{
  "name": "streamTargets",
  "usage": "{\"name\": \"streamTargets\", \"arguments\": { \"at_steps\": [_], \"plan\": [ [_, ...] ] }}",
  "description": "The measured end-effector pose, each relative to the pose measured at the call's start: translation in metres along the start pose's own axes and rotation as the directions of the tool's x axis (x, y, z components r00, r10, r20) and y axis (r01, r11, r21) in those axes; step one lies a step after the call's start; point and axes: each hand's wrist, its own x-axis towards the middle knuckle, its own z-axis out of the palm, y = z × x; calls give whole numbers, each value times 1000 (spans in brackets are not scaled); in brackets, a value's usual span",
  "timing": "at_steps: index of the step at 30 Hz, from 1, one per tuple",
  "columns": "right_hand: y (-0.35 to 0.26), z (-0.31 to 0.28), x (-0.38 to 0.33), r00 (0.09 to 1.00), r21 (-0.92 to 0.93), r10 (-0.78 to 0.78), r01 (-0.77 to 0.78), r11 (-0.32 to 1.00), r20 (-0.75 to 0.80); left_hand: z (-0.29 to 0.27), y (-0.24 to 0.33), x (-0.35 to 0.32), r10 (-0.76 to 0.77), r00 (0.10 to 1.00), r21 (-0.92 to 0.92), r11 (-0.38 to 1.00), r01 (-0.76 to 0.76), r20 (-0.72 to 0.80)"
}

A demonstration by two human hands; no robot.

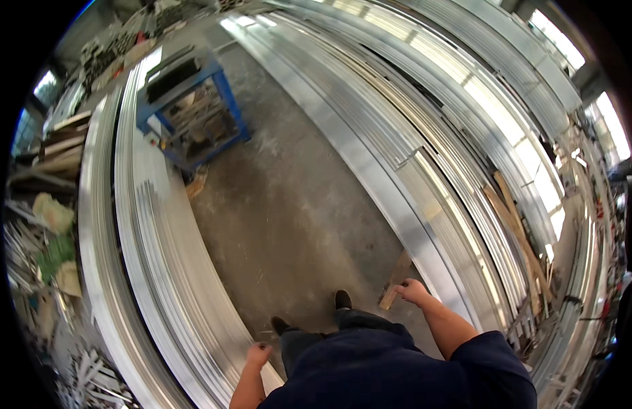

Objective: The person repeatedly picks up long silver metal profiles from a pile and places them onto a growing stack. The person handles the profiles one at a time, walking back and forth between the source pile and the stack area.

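Observation:
My left hand hangs at my left side with its fingers curled in, and nothing shows in it. It is nearest to the long silvery metal profiles stacked on my left. On the other side, my right hand is held a little out from my body, fingers bent together, with no object visible in it. Beyond its fingertips a wooden board appears low down beside the right-hand stack of metal profiles; the hand overlaps it in the picture, and I see no grip on it.
I stand on a grey concrete floor in an aisle between the two stacks. Ahead on the left is a blue metal-framed machine stand. Wooden planks lie among the profiles on the right. Metal offcuts are heaped at the lower left.

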Motion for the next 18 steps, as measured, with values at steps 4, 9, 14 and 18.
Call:
{"name": "streamTargets", "arguments": {
  "at_steps": [4,9,14,18],
  "plan": [
    [50,-25,65,988,337,64,-13,941,-140,-41,87,29,-31,997,154,987,42,-74],
    [31,-109,90,975,525,201,-124,842,-92,-33,219,42,-203,979,289,939,186,30],
    [27,-165,121,954,403,283,-298,865,99,-20,294,140,-231,934,226,959,172,271],
    [41,-217,147,895,348,422,-445,825,145,-28,384,237,-158,947,162,980,115,279]
  ]
}}
